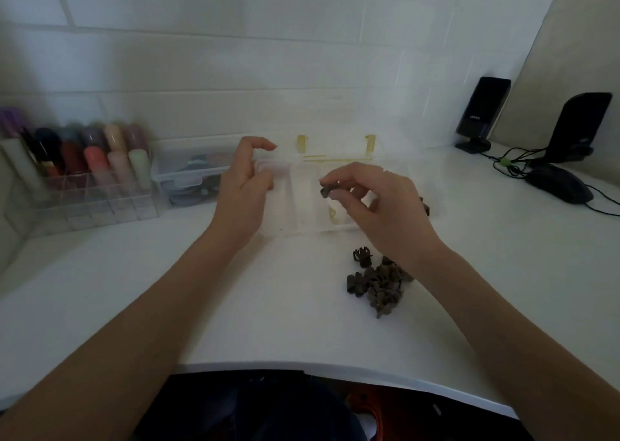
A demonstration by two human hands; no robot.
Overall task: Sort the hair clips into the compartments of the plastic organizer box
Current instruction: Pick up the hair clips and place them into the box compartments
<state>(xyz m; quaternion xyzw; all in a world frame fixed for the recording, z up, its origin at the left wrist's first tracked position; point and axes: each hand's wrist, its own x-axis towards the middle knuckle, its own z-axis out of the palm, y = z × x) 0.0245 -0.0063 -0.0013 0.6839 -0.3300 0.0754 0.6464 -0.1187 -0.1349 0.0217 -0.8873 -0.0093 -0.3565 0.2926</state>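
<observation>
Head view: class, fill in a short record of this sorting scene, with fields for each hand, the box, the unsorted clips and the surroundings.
right hand: pinches one dark hair clip above the organizer box
left hand: fingers loosely curled, holds nothing, at the box's left end
organizer box: clear plastic, lid open, compartments visible
pile of clips: dark, on the table in front of the box
surroundings: lipstick rack left; speakers and mouse right

Bare left hand (243, 185), bare right hand (379, 205), forearms uncovered, no rings or watch, dark clothing (268, 407) at lap
</observation>
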